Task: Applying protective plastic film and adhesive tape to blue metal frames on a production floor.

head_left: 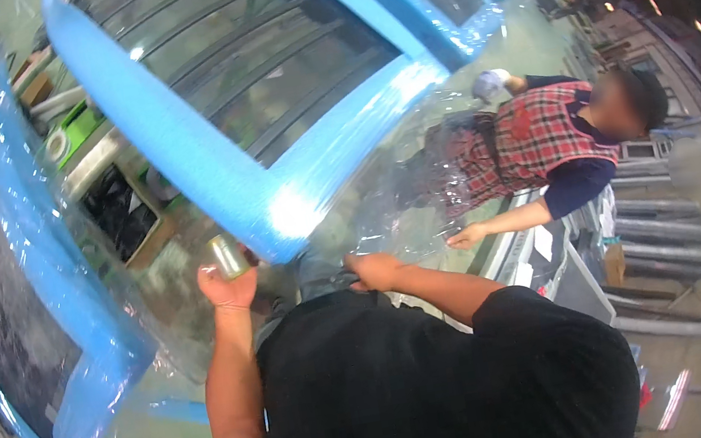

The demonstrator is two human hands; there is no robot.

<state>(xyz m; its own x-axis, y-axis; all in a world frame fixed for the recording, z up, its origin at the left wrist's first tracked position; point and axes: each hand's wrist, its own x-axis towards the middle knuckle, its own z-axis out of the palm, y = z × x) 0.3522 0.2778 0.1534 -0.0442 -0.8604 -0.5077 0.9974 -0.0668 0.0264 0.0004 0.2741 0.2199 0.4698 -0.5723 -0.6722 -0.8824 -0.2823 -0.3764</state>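
My left hand (pixel 226 286) is closed around a small, shiny, yellowish cylinder that looks like a roll of tape (pixel 229 257). It is held just left of the near corner of a large frame (pixel 172 119) with dark slats, edged in blue foam and wrapped in clear film. My right hand (pixel 374 272) is in front of my body, its fingers curled on the edge of a loose sheet of clear plastic film (pixel 409 215). That sheet spreads rightward to a co-worker's hand (pixel 465 236), near the lower side of the blue-edged frame.
A second wrapped, blue-edged panel (pixel 44 292) stands at the left. Between the two are a black-lined box (pixel 121 212) and a green item (pixel 70 134). The co-worker in a checked apron (pixel 529 138) stands at the right, near stacked long profiles (pixel 659 218).
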